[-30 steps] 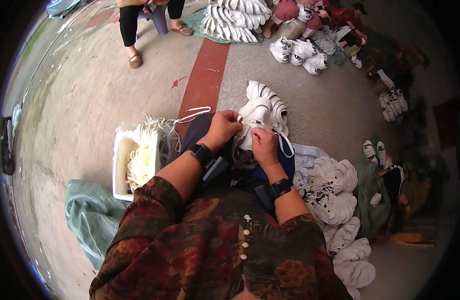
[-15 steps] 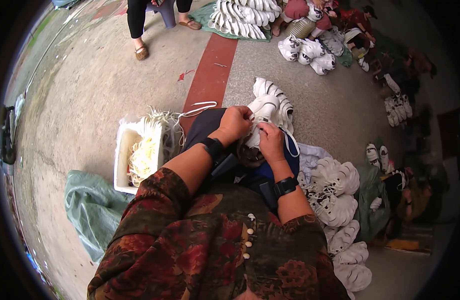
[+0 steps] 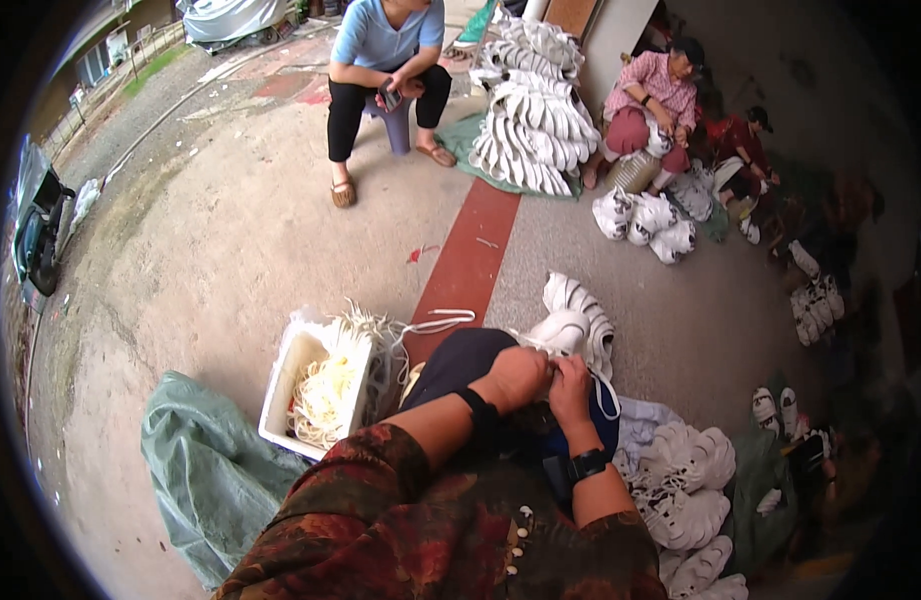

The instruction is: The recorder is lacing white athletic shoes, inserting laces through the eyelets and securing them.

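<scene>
Over my lap, my left hand (image 3: 521, 376) and my right hand (image 3: 570, 388) come together at the near end of a white shoe (image 3: 563, 330). Both hands are closed, fingertips pinched close to each other; what lies between them is hidden. The shoe's rounded end points away from me, its near part covered by my hands. A white shoelace (image 3: 611, 398) hangs in a loop beside my right wrist. Just beyond the shoe, a curved row of nested white shoes (image 3: 593, 312) leans on my lap's far side.
Left of my lap stands a white box (image 3: 280, 400) of pale laces (image 3: 326, 395), beside a green sheet (image 3: 196, 450). White shoes (image 3: 681, 470) pile up at my right. Ahead, a seated person (image 3: 386, 60) holds a phone near a tall shoe stack (image 3: 536, 110); others work at the right.
The view has tilted up, so more of the yard and the seated people shows. My hands have drawn closer together, and the left now covers more of the shoe's near part.
</scene>
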Action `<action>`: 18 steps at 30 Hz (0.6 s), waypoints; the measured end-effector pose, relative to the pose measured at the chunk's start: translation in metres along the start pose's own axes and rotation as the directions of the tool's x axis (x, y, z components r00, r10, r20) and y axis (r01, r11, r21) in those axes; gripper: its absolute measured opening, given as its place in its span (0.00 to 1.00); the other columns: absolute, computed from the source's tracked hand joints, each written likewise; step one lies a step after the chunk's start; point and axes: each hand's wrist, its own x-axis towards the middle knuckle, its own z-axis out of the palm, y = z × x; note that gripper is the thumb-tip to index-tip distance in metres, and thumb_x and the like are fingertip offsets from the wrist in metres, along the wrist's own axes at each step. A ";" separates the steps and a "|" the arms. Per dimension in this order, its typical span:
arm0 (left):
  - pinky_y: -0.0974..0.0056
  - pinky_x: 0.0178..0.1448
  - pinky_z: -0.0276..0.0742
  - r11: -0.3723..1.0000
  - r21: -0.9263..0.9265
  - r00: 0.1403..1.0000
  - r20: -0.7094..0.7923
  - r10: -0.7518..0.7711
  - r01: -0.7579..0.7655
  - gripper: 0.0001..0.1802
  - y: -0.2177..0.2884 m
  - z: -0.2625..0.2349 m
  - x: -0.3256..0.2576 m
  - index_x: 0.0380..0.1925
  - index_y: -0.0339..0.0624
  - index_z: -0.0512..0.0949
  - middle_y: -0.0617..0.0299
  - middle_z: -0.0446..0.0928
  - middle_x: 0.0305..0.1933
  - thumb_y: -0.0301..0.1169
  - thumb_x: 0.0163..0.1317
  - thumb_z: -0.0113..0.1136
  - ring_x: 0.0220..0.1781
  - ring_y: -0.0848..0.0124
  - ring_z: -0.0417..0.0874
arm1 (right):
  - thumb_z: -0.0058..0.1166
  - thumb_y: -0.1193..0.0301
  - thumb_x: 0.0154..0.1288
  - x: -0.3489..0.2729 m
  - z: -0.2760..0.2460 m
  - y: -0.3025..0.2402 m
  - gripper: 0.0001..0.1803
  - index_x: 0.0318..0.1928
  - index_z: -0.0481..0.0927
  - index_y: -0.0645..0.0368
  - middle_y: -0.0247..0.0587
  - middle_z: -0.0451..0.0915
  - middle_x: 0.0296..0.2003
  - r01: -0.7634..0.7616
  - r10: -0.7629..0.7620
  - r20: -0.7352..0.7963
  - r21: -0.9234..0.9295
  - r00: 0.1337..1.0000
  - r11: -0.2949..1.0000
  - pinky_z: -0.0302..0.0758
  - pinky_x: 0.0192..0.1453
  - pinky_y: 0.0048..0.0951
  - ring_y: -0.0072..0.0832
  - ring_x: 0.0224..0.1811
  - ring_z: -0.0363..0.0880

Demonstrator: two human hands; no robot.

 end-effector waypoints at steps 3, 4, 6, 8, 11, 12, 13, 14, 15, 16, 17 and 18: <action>0.56 0.35 0.76 0.999 0.005 0.997 0.065 0.039 -0.039 0.10 0.004 -0.005 0.003 0.22 0.39 0.77 0.49 0.77 0.24 0.34 0.47 0.54 0.28 0.54 0.80 | 0.49 0.77 0.51 0.003 -0.003 -0.004 0.06 0.30 0.76 0.64 0.49 0.72 0.28 -0.045 0.046 0.050 -0.033 0.998 0.998 0.69 0.37 0.39 0.46 0.34 0.73; 0.56 0.36 0.76 1.000 -0.006 0.992 0.124 -0.007 0.008 0.10 0.006 -0.008 0.006 0.22 0.39 0.78 0.49 0.78 0.25 0.34 0.47 0.53 0.29 0.54 0.80 | 0.51 0.76 0.49 0.005 -0.002 -0.004 0.05 0.30 0.76 0.62 0.48 0.72 0.28 -0.070 0.074 0.066 -0.060 0.995 0.996 0.70 0.37 0.40 0.46 0.34 0.73; 0.55 0.37 0.76 0.998 -0.011 0.980 0.190 -0.058 0.061 0.11 0.007 -0.014 0.014 0.22 0.38 0.78 0.48 0.78 0.25 0.34 0.48 0.53 0.30 0.54 0.80 | 0.50 0.74 0.50 0.008 -0.004 -0.007 0.05 0.28 0.76 0.61 0.48 0.72 0.27 -0.043 0.046 0.038 -0.093 0.998 0.995 0.70 0.35 0.41 0.46 0.32 0.73; 0.55 0.37 0.76 0.985 -0.045 0.958 0.242 -0.153 0.169 0.11 0.007 -0.014 0.020 0.21 0.37 0.79 0.47 0.78 0.27 0.34 0.47 0.53 0.31 0.53 0.80 | 0.50 0.74 0.50 0.007 -0.005 -0.003 0.03 0.25 0.74 0.60 0.48 0.72 0.25 -0.002 0.005 0.017 -0.166 1.000 0.986 0.70 0.31 0.44 0.48 0.28 0.74; 0.53 0.37 0.75 0.960 -0.179 0.967 0.172 -0.186 0.216 0.11 -0.015 0.002 0.020 0.22 0.35 0.79 0.43 0.76 0.26 0.33 0.48 0.54 0.32 0.51 0.80 | 0.49 0.73 0.50 0.008 0.001 0.003 0.03 0.24 0.74 0.59 0.52 0.73 0.26 -0.045 0.071 0.083 -0.273 0.994 0.961 0.70 0.29 0.48 0.49 0.27 0.75; 0.54 0.37 0.74 0.962 -0.175 0.963 0.210 -0.171 0.209 0.11 -0.024 0.006 0.020 0.23 0.36 0.79 0.43 0.76 0.26 0.33 0.49 0.54 0.32 0.50 0.80 | 0.46 0.71 0.53 0.007 0.007 0.008 0.06 0.25 0.74 0.59 0.53 0.74 0.28 -0.056 0.096 0.137 -0.270 0.986 0.961 0.70 0.30 0.49 0.49 0.29 0.75; 0.53 0.38 0.75 0.934 -0.259 0.958 0.216 -0.191 0.245 0.09 -0.038 0.012 0.016 0.22 0.39 0.80 0.45 0.77 0.27 0.33 0.47 0.56 0.35 0.51 0.79 | 0.42 0.69 0.56 0.008 0.018 0.005 0.09 0.26 0.74 0.60 0.54 0.74 0.29 -0.129 0.174 0.150 -0.273 0.973 0.953 0.70 0.31 0.50 0.49 0.30 0.75; 0.54 0.38 0.75 0.931 -0.281 0.968 0.161 -0.191 0.231 0.09 -0.040 0.010 0.013 0.22 0.40 0.81 0.46 0.77 0.26 0.33 0.48 0.55 0.34 0.51 0.79 | 0.40 0.68 0.59 0.008 0.020 0.003 0.11 0.27 0.74 0.60 0.54 0.74 0.29 -0.051 0.093 0.148 -0.264 0.985 0.963 0.70 0.32 0.49 0.50 0.30 0.76; 0.54 0.39 0.74 0.918 -0.315 0.965 0.181 -0.190 0.240 0.09 -0.038 0.003 0.011 0.24 0.40 0.81 0.47 0.77 0.27 0.32 0.48 0.55 0.34 0.52 0.80 | 0.42 0.69 0.56 0.007 0.021 0.002 0.08 0.28 0.73 0.59 0.54 0.74 0.29 -0.009 0.037 0.122 -0.221 0.992 0.975 0.71 0.31 0.48 0.49 0.29 0.76; 0.55 0.40 0.74 0.918 -0.331 0.973 0.154 -0.173 0.216 0.09 -0.042 -0.001 0.007 0.24 0.40 0.81 0.46 0.77 0.27 0.31 0.48 0.54 0.34 0.52 0.80 | 0.45 0.72 0.53 0.009 0.018 -0.008 0.04 0.30 0.73 0.56 0.51 0.73 0.29 0.003 0.045 0.178 -0.260 0.983 0.966 0.73 0.31 0.45 0.48 0.29 0.76; 0.55 0.41 0.74 0.917 -0.350 0.979 0.128 -0.156 0.191 0.09 -0.045 -0.001 0.005 0.25 0.39 0.81 0.46 0.77 0.28 0.31 0.47 0.54 0.34 0.52 0.79 | 0.45 0.72 0.53 0.009 0.018 -0.012 0.05 0.30 0.73 0.56 0.49 0.73 0.29 0.018 0.026 0.160 -0.265 0.987 0.964 0.73 0.31 0.44 0.47 0.30 0.76; 0.55 0.41 0.74 0.923 -0.340 0.981 0.122 -0.150 0.183 0.09 -0.050 0.000 0.003 0.25 0.39 0.81 0.46 0.77 0.28 0.30 0.47 0.54 0.35 0.52 0.79 | 0.46 0.72 0.53 0.010 0.017 -0.016 0.05 0.30 0.74 0.56 0.48 0.73 0.28 0.043 -0.001 0.159 -0.257 0.987 0.965 0.74 0.30 0.43 0.46 0.29 0.76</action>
